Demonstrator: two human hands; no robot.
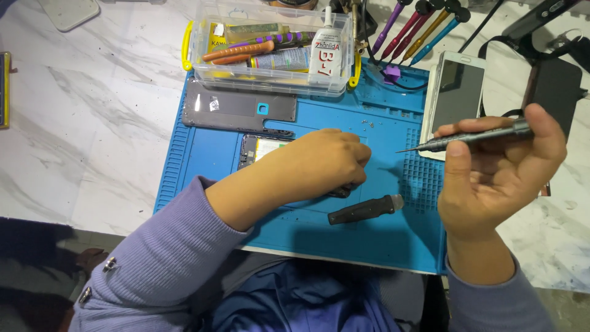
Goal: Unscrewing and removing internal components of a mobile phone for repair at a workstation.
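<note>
Left hand [326,163] lies knuckles-up on the opened dark phone body [258,149], fingers curled down and pressing it flat against the blue silicone repair mat [393,246]; the hand covers most of the phone, only its left end with a pale yellowish inner part shows. Right hand [498,178] is raised above the mat's right edge, fingers and thumb wrapped round a slim grey metal precision screwdriver [473,136], tip pointing left, clear of the phone. A short black tool handle with a grey end [365,209] lies loose on the mat just below the left hand. Grey detached phone back cover [239,112] lies above the phone, beside a clear plastic box with yellow latches [203,58] holding tubes and tools. A white smartphone [455,92] lies at the mat's right edge on the white marble tabletop [92,135].
</note>
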